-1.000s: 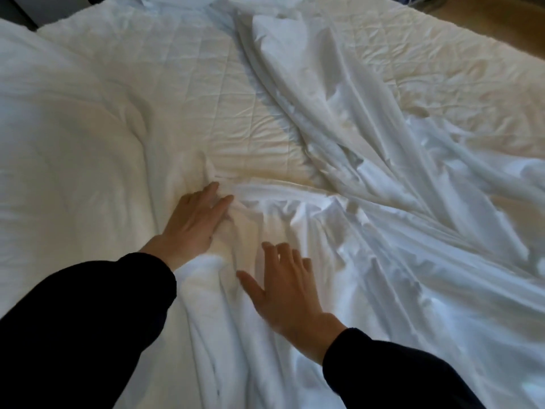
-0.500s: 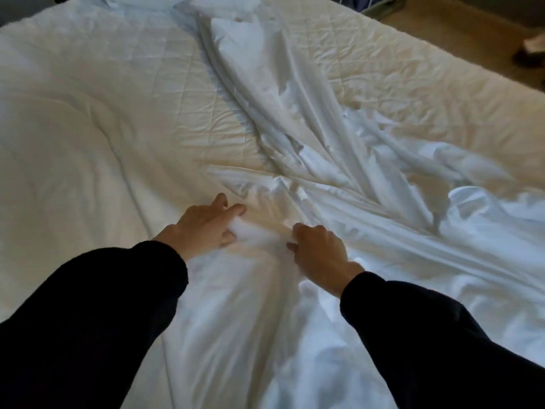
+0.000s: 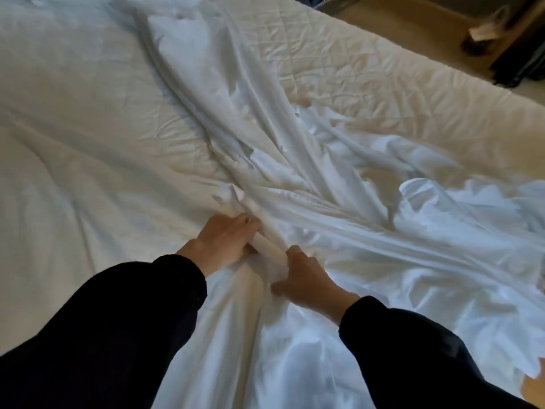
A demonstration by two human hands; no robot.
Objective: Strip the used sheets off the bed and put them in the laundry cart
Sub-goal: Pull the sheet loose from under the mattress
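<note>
Our left hand (image 3: 224, 240) and right hand (image 3: 309, 278), two in all, curl their fingers around the same bunched fold of the one loose sheet (image 3: 244, 113), at 6 o'clock on the bed, probably to gather it. The sheet stretches toward 12 o'clock over the quilted mattress pad (image 3: 368, 78). We cannot make out any laundry cart.

A tan floor (image 3: 413, 22) fills the upper right corner. On it sits a small blurred object (image 3: 483, 35), pale on top and dark beneath. Just to its right stands a dark piece of furniture (image 3: 528, 54), cut off by the frame edge.
</note>
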